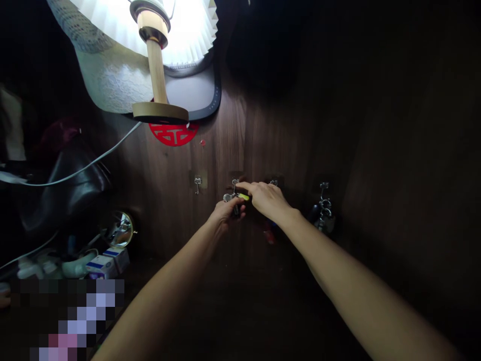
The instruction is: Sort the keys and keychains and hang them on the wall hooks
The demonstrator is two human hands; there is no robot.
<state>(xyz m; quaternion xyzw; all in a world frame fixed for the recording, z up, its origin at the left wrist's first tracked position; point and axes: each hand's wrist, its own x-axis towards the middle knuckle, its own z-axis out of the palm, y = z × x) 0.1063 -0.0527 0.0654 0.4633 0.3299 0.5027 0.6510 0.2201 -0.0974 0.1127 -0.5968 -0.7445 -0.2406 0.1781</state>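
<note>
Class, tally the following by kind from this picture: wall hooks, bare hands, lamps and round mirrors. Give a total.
Hooks: 4
Hands: 2
Lamp: 1
Mirror: 1
Total: 8

The top edge crops the lamp (157,75). The right hand (268,198) partly hides a hook (274,182), the left hand (224,211) a dark item (236,211).

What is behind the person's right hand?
Behind the right hand, only the top of a metal hook shows, against the wooden panel. The hand covers the rest, so what hangs there directly cannot be seen.
</note>
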